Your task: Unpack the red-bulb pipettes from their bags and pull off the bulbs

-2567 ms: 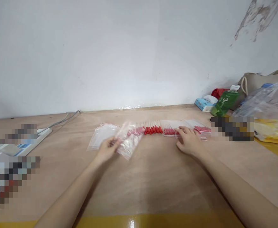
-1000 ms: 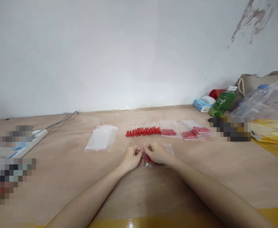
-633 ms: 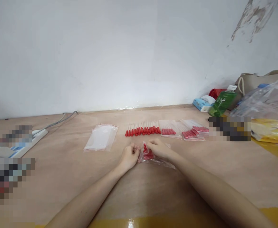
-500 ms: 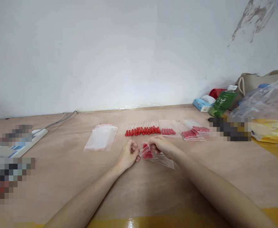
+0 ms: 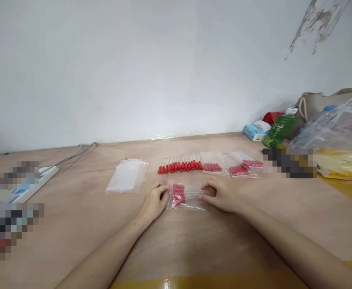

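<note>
A clear zip-lock bag (image 5: pixel 190 204) lies sideways between my hands, holding several droppers with red rubber bulbs (image 5: pixel 178 194) and thin clear tubes. My left hand (image 5: pixel 156 200) pinches the zip edge beside the bulbs. At the tube end, my right hand (image 5: pixel 219 194) has its thumb and fingers curled loosely around the bag's other end. Just beyond, a row of loose red-bulb droppers (image 5: pixel 180 165) lies with the tubes pointing away. Bagged droppers (image 5: pixel 213 166) lie to its right, beside a small overlapping pile of more filled bags (image 5: pixel 242 170).
Flat unfilled bags (image 5: pixel 126 175) are stacked at left. Farther left are a white power strip (image 5: pixel 47 172) and a grey cable (image 5: pixel 85 150). A green bottle (image 5: pixel 280 130), a blue tissue pack (image 5: pixel 255 131) and plastic bags (image 5: pixel 335 126) stand at back right, against the wall.
The bag has been turned flat and spread out, so bulbs and tubes show in line. My right hand has moved right, to the tube end; my left hand has shifted slightly left.
</note>
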Action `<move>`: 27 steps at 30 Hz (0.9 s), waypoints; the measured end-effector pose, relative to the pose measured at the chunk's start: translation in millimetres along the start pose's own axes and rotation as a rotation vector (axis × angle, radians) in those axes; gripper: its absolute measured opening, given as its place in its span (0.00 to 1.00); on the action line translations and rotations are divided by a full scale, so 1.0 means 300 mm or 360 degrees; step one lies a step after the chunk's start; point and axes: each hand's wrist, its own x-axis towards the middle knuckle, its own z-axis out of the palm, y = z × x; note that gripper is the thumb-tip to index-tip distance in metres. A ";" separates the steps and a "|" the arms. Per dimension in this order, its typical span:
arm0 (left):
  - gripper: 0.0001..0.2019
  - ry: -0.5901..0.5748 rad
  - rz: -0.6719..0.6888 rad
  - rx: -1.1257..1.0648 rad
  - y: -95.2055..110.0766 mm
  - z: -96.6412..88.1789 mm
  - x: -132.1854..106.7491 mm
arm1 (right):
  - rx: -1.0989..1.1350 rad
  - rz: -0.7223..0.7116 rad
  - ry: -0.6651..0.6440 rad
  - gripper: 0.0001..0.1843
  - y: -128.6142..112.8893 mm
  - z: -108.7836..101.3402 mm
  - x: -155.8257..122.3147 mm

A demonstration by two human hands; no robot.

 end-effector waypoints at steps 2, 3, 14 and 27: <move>0.09 0.0011 0.0081 0.0084 0.000 -0.006 0.002 | -0.0038 -0.0031 0.0028 0.10 0.013 0.016 -0.016; 0.10 -0.0003 0.0106 0.0087 0.000 -0.008 0.003 | -0.0042 -0.0037 0.0044 0.09 0.019 0.027 -0.020; 0.12 -0.0458 0.0062 -0.0482 0.023 -0.031 0.002 | -0.0267 -0.0100 0.0143 0.08 0.044 0.077 -0.027; 0.08 -0.0345 0.0372 -0.0192 0.085 -0.038 -0.015 | -0.0295 -0.0106 0.0159 0.09 0.049 0.075 -0.027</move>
